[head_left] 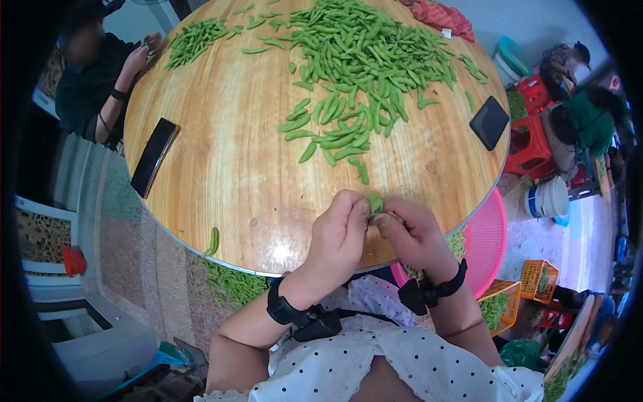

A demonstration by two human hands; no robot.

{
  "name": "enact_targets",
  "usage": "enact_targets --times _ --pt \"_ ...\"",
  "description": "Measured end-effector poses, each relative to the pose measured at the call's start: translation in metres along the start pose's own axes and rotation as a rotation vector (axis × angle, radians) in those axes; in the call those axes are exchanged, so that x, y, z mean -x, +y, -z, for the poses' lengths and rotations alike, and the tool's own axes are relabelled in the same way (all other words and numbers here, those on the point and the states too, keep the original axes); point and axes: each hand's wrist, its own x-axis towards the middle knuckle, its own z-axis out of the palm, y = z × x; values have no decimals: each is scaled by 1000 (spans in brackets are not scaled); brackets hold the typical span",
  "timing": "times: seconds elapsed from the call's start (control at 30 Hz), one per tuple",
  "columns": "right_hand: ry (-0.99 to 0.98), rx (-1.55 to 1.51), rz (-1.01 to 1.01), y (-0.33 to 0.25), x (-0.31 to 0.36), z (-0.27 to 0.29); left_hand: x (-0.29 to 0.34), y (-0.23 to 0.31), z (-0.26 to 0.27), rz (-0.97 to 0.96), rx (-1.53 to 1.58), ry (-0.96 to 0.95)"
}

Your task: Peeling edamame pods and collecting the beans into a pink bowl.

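Note:
Near the front edge of a round wooden table [221, 147], my left hand [340, 231] and my right hand [416, 234] meet with their fingertips pinched together. Between them is a green soybean pod [374, 201], partly covered by the fingers. Just beyond lie a couple of loose pods [362, 173], and farther back spreads a large heap of green pods [375, 53]. One single pod [212, 242] rests at the table's front left edge. Dark straps circle both of my wrists.
Phones lie at the left [154, 157] and right [489, 123] of the table. A pink basket [487, 248] stands below the right edge. Another person [94, 80] handles pods at the far left, beside a smaller pile [195, 41]. More pods [234, 285] cover the floor.

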Motion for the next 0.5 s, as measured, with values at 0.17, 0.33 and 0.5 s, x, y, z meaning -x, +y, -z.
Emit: enact_targets --times 0.17,0.33,0.5 --pt "-16 -167 -89 6 10 15 -9 11 11 350 379 -204" --pt "110 -119 -207 -1 17 33 -7 12 0 317 208 -205" --pt "274 349 148 -1 17 32 -4 11 -16 297 13 -228"
